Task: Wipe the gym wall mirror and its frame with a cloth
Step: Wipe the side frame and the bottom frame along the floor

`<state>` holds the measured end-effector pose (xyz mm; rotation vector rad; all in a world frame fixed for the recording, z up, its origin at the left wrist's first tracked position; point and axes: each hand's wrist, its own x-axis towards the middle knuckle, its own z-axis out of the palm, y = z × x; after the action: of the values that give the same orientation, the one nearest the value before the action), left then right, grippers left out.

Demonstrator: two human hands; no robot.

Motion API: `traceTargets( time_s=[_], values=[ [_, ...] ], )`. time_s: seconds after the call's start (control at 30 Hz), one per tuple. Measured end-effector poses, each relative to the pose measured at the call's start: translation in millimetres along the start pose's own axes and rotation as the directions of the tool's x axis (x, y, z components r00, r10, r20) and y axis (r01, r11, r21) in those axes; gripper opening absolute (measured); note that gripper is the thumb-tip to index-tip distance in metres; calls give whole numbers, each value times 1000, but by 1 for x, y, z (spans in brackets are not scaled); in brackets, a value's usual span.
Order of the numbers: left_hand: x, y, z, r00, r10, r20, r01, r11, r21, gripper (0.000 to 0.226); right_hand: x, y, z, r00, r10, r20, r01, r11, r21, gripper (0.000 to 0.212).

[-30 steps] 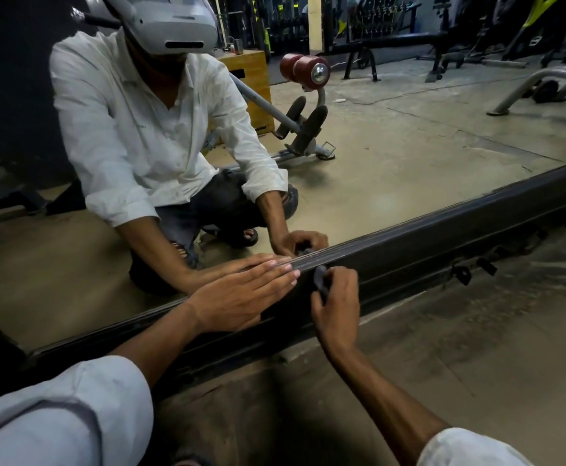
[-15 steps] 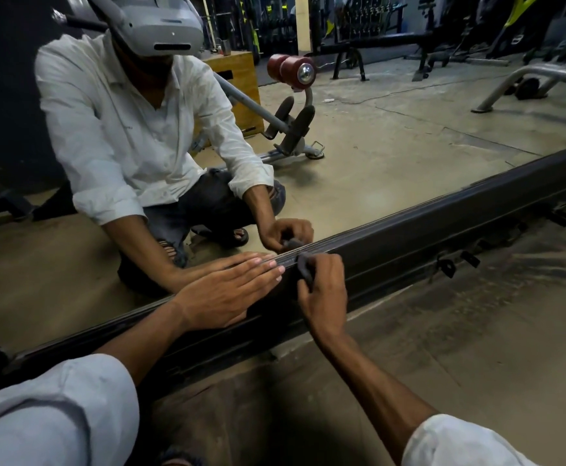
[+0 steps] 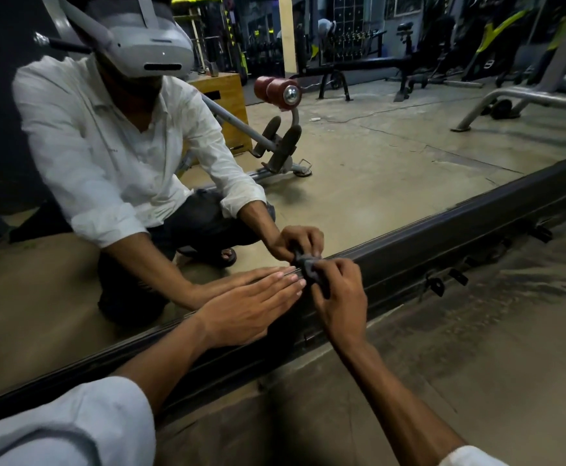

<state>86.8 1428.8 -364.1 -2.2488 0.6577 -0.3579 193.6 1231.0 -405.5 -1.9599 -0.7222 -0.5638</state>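
So I had the right hand (image 3: 338, 297) with its grip pinching the crumpled dark grey cloth (image 3: 308, 269) onto the long dark metal frame (image 3: 443, 240) below the wall mirror (image 3: 375, 156), left hand (image 3: 251, 307) flat beside it, fingers straight, bracing I guess.

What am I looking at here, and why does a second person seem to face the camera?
There is no robot here. One person crouches on the floor with a camera worn on the head, looking forward and down at both hands. The figure facing you is that person's own reflection in the wall mirror, headset included. The dark bar along the bottom of the mirror is its frame. The left hand lies flat on the frame, fingers straight. The right hand grips a small dark cloth against the frame's top edge, right beside the left hand.
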Motion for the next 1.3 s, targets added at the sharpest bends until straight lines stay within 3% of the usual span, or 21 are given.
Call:
traceTargets(
  time_s=[0.1,0.13,0.2,0.27,0.33,0.4,0.5,0.57,0.63,0.73,0.83,0.9,0.93,1.0,1.07,1.13,1.17,1.2,1.23,1.3],
  values=[
    [1,-3,-3,1000,12,14,-12,1000,-20,82,19,24,-15,941,309,-141,-305,951,49,35],
    [1,-3,-3,1000,10,15,-10,1000,-16,81,18,26,-15,925,348,-149,-345,937,52,36],
    [2,-2,-4,1000,7,23,-8,1000,4,82,6,15,-8,959,264,-106,-260,964,44,40],
    [3,-2,-5,1000,-5,23,5,1000,13,85,-13,-4,2,996,84,5,-84,995,61,45],
    [3,-2,-8,1000,-12,28,12,1000,1,86,-20,-8,5,998,-5,69,-1,996,88,47],
    [3,-2,-10,999,-8,37,9,1000,-12,83,-10,9,2,992,118,-32,-115,989,93,40],
    [2,-3,-10,999,-2,52,4,999,-35,80,-1,39,-6,885,431,-175,-407,900,157,30],
    [2,-3,-9,999,-5,54,6,1000,-24,81,-14,31,3,903,406,-137,-386,910,151,30],
    [3,-2,-10,998,-17,55,18,1000,-16,82,-36,9,18,964,265,-24,-258,954,155,32],
    [5,-1,-12,998,-25,57,25,1000,-9,79,-47,5,27,985,139,98,-152,977,149,31],
    [5,-1,-15,999,-26,47,25,1000,6,75,-22,33,12,951,300,-72,-282,940,190,26],
    [5,-1,-16,999,-21,47,21,1000,9,73,-2,52,-1,847,492,-200,-433,858,274,26],
    [5,-1,-16,999,-19,47,19,1000,13,73,4,55,-6,826,522,-211,-461,843,278,26],
    [6,-1,-17,999,-23,50,21,999,24,73,4,45,-8,889,428,-165,-385,892,238,28],
    [6,1,-17,997,-35,75,34,999,20,74,-8,27,-9,988,150,-22,-142,969,200,31],
    [6,1,-18,995,-39,95,38,999,15,76,-14,21,-18,975,-167,146,142,976,167,34],
    [6,0,-18,995,-38,96,36,999,17,76,-6,27,-23,950,-267,162,247,960,130,34],
    [6,-1,-17,995,-32,91,30,999,21,76,5,37,-28,949,-287,131,277,957,92,33],
    [5,-1,-17,996,-24,90,21,999,28,76,16,49,-33,973,-218,75,213,975,66,33],
    [5,0,-15,996,-23,84,19,998,53,76,37,71,-40,995,59,-78,-56,997,47,32]
  ],
)
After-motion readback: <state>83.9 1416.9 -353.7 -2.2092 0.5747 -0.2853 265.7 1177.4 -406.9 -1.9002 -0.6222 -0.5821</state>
